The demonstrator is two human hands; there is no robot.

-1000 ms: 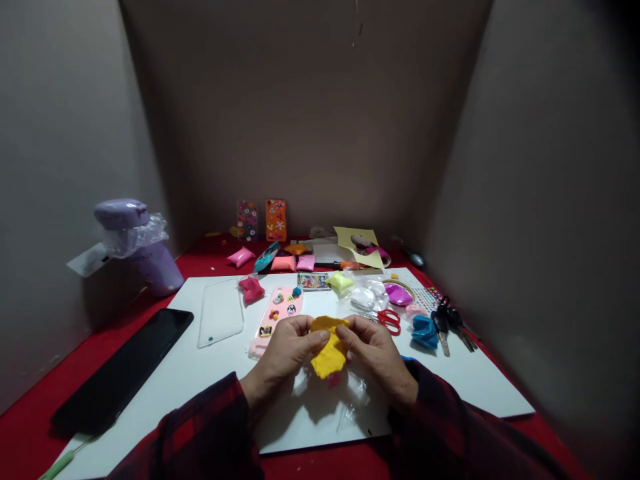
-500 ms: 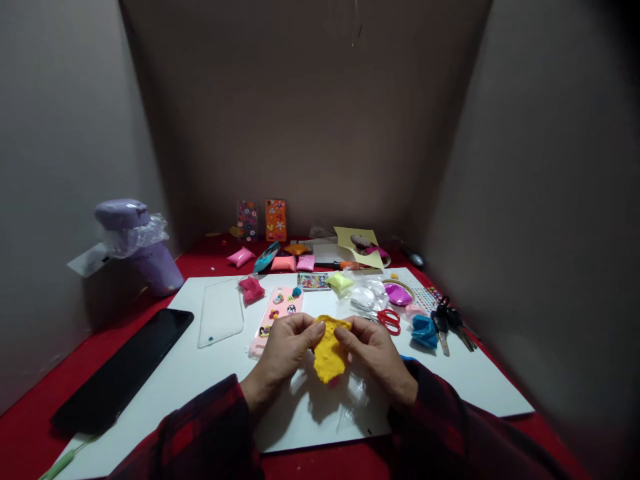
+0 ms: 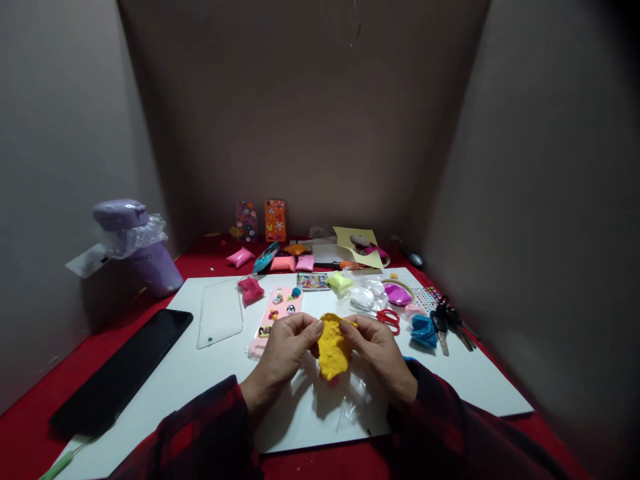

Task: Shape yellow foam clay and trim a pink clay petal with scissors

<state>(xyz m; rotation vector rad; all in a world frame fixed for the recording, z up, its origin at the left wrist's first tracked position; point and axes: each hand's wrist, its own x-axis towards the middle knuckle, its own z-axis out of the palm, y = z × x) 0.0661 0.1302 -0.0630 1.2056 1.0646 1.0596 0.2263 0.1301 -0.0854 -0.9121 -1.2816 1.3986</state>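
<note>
Just below the centre of the frame, a thin, lumpy yellow sheet hangs between the two hands, raised above a white board, its lower edge ragged. The left hand pinches its upper left edge between thumb and fingers, and the right hand pinches the upper right edge the same way; something reddish shows under the sheet's lower end, too blurred for me to name. Just left of the left hand, partly covered by it, lies a pink phone case with small ornaments, and farther left a clear case lies flat near a crimson packet. Beyond the right hand are red-handled scissors, with a blue packet and a bunch of keys (the two sit side by side) at the right of the frame. A black phone lies at the lower left, a purple bottle leans at the left edge, and a decorated orange case stands upright near the upper middle
</note>
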